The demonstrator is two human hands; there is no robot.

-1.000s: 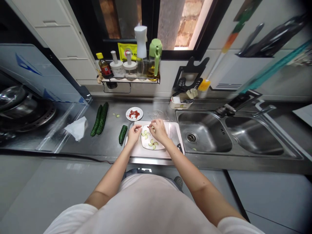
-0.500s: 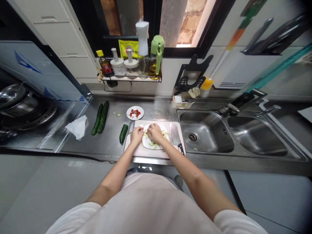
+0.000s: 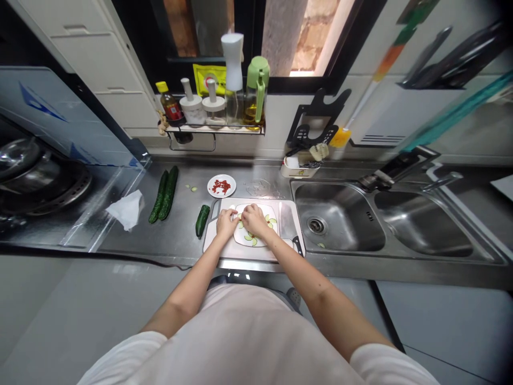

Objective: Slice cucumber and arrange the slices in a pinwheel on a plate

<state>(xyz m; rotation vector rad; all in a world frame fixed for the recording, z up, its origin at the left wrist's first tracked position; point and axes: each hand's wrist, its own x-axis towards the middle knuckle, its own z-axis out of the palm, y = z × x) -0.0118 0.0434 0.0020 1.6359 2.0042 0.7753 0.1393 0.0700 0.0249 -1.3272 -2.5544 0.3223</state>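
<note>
A white squarish plate (image 3: 262, 241) bearing several pale green cucumber slices (image 3: 251, 239) rests on the cutting board (image 3: 228, 252). Over the plate's upper middle is my right hand (image 3: 255, 220), fingers bent downward and pressed together; what they pinch is hidden beneath them. My left hand (image 3: 227, 223) is at the plate's left rim, its fingertips drawn together, and I cannot make out what is in them. A wide-bladed knife (image 3: 286, 218) lies on the board's right side, its dark handle toward me. Left of the board lies a cut piece of cucumber (image 3: 202, 221).
A small plate (image 3: 210, 190) of chopped red pieces stands behind the board. Two whole cucumbers (image 3: 163, 193) and a crumpled white cloth or tissue (image 3: 126, 210) lie farther left. The double sink (image 3: 340, 216) is at right; a rack of bottles (image 3: 216, 130) hangs behind.
My left hand has shifted very slightly right along the plate's left rim. My right hand stays over the plate almost unmoved. The view has moved a little.
</note>
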